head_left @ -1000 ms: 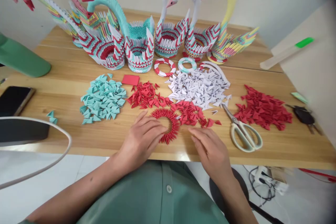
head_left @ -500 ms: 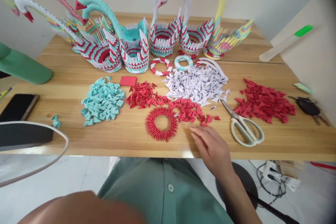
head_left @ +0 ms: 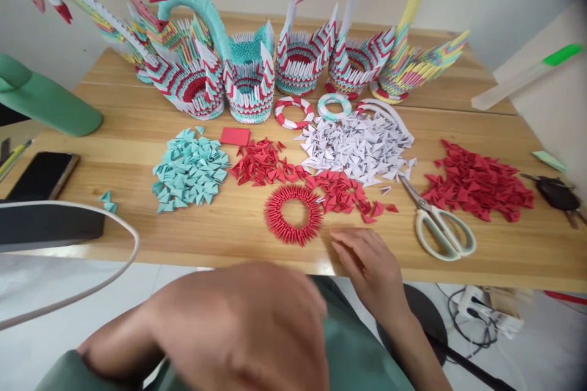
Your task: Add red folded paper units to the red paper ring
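The red spiked paper ring [head_left: 295, 234] lies flat near the front edge of the wooden table [head_left: 206, 247], and its circle appears fully closed. As judged, the joined rows are in place there, while the loose red paper triangles [head_left: 339, 192] behind and to the right of the ring remain unjoined. Also loose are the teal triangles [head_left: 190, 168] to its left and the white triangles [head_left: 360, 149] behind and to its right. Swan-shaped paper baskets [head_left: 251, 95], apparently complete, stand well behind the ring. The right hand [head_left: 373, 263] rests just right of the ring, apart from it; its fingers are close together and lightly curled, with nothing seen in them (the palm side is hidden). The left hand [head_left: 257, 324] is blurred, nearer the camera than the ring; its finger spacing and any contents cannot be told. Room for moving is widest left of the ring, judged tighter behind it, against the red triangles, and limited on the right by the right hand and, farther out, the scissors [head_left: 424, 204].
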Motion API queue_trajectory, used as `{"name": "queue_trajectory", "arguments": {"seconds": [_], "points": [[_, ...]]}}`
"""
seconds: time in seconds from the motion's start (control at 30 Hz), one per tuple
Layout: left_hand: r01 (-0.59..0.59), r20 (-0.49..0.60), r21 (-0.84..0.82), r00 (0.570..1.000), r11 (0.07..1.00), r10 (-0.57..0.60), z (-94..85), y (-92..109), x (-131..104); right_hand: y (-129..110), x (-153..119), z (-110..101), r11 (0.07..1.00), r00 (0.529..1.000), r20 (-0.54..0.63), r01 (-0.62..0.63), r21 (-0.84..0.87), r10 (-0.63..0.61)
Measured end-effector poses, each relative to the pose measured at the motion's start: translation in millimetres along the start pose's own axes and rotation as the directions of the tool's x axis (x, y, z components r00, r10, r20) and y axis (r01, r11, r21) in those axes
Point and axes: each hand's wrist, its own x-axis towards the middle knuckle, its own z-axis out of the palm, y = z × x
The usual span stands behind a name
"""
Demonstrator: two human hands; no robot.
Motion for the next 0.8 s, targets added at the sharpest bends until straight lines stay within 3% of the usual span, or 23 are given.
{"name": "queue_trajectory", "arguments": {"seconds": [0.07,0.13,0.2,0.43,0.8], "points": [[0.050,-0.044,-0.028,0.998,0.998,-0.051,-7.6,-17.2,10.9,-2.9,3.2,0.9,0.999,1.000,-0.006,0.025,0.021,-0.025],[0.168,-0.148,0.074,0.977,0.983,-0.156,-11.2,-32.7,15.7,-3.9,7.9,2.1,0.998,0.998,-0.010,0.056,0.013,-0.056],[0.170,-0.202,0.193,0.971,0.966,-0.131,-9.0,-44.8,15.7,-3.8,13.5,4.1,0.996,0.996,0.004,0.089,-0.001,-0.089],[0.157,-0.013,0.307,0.987,0.939,-0.160,7.8,-58.5,9.8,-5.1,31.9,14.6,0.980,0.976,0.100,0.197,-0.038,-0.192],[0.161,-0.067,0.238,0.987,0.958,-0.149,19.3,-65.3,11.1,-4.3,38.5,19.7,0.967,0.959,0.201,0.226,-0.116,-0.200]]}}
